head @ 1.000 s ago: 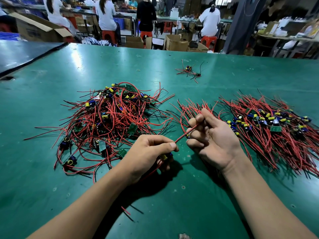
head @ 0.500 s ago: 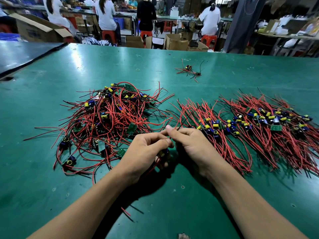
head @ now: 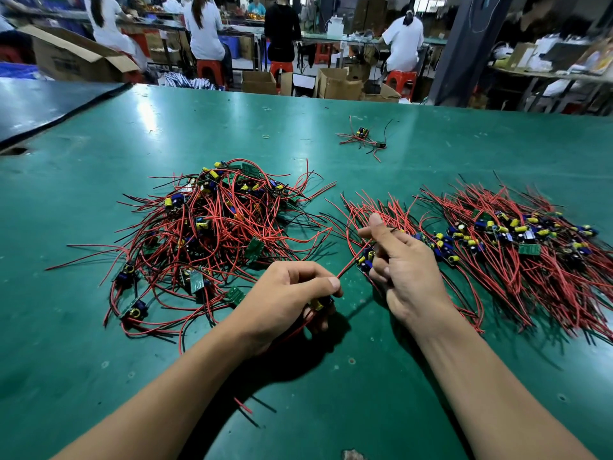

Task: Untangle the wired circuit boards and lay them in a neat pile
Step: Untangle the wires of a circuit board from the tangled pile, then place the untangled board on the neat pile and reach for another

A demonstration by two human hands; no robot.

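Left hand (head: 292, 295) pinches one red wire (head: 348, 267) running straight to one board (head: 366, 258), gripped in the right hand's (head: 406, 270) curled fingers, low over the table (head: 99, 343). Three heaps: tangle (head: 212, 227) on the left, mid pile (head: 381, 207), right pile (head: 530, 254). One stray (head: 363, 137) sits farther back. Wide green stretches around both forearms and up to the far edge.

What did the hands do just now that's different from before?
The right hand pulled to the right, away from the left hand, holding a circuit board; its red wire now stretches between them. The left hand stayed put, pinching that wire. The tangled heap and neat pile did not move.
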